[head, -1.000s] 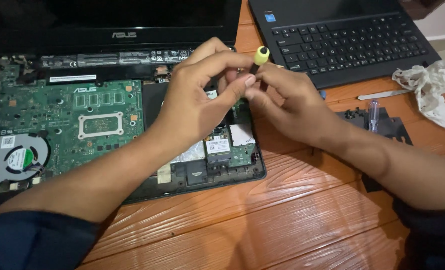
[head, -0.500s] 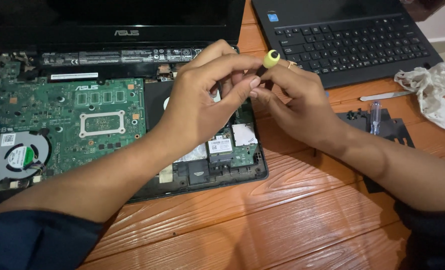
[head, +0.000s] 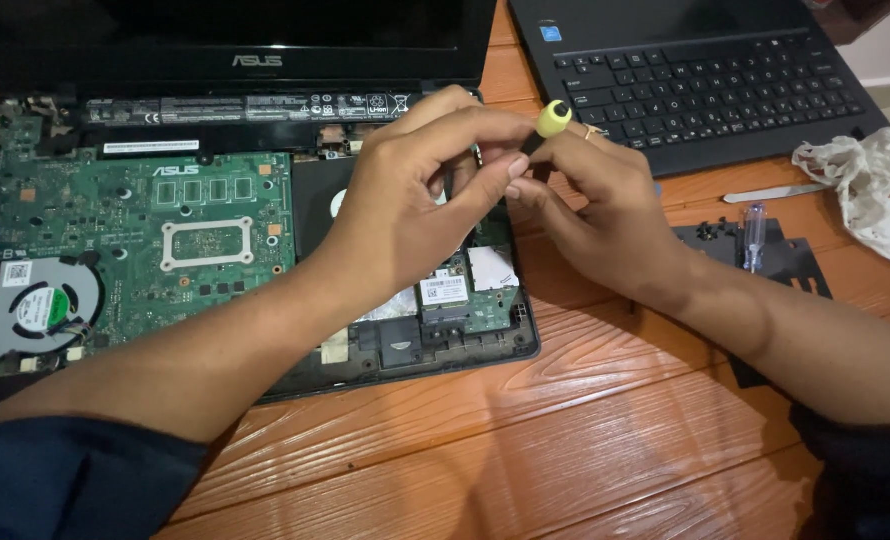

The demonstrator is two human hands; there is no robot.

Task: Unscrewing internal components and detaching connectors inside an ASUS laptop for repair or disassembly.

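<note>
Both hands meet over the right part of an opened laptop that lies on an orange wooden table. Right hand closes around a small screwdriver; its yellow cap sticks up above the fingers, black shaft mostly hidden, tip not visible. Left hand curls in from the left, thumb and forefinger pinched narrow against the screwdriver just below the cap; whether it holds anything else, cannot tell. Green circuit board is exposed to the left, with a round fan at the near left corner. Small card sits below the hands. A second black laptop lies at top right, keyboard up. Crumpled white cloth is at the right edge, metal tweezers beside it. A clear-handled screwdriver rests on a black plastic part.
</note>
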